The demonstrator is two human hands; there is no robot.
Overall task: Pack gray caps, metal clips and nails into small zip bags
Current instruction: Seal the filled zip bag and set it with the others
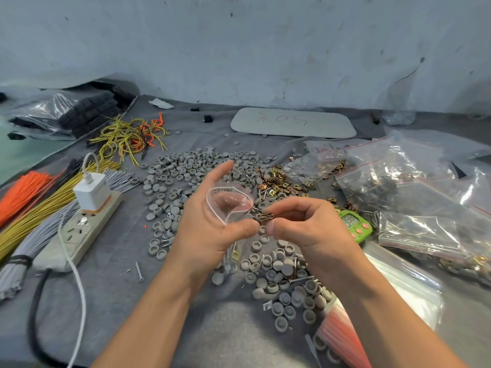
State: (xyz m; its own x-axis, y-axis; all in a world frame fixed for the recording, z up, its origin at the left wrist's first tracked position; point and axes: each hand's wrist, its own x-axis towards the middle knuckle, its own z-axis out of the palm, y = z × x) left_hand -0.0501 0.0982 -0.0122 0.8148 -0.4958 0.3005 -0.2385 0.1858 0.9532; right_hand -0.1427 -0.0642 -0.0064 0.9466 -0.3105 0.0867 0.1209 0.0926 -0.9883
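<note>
Left hand [210, 229] pinches small zip bag [228, 201], thumb on lower edge, fingers behind it; mouth is spread into an oval facing up and toward the right hand. Right hand [305, 227] pinches a few stacked metal clips [265, 217] between thumb and fingertips. Clips sit just beside mouth's lower right rim, not yet inside; stack's long axis runs roughly left-right, toward opening. Likely next move: short push leftward into bag. Gray caps [191, 166] lie loose on cloth beneath.
</note>
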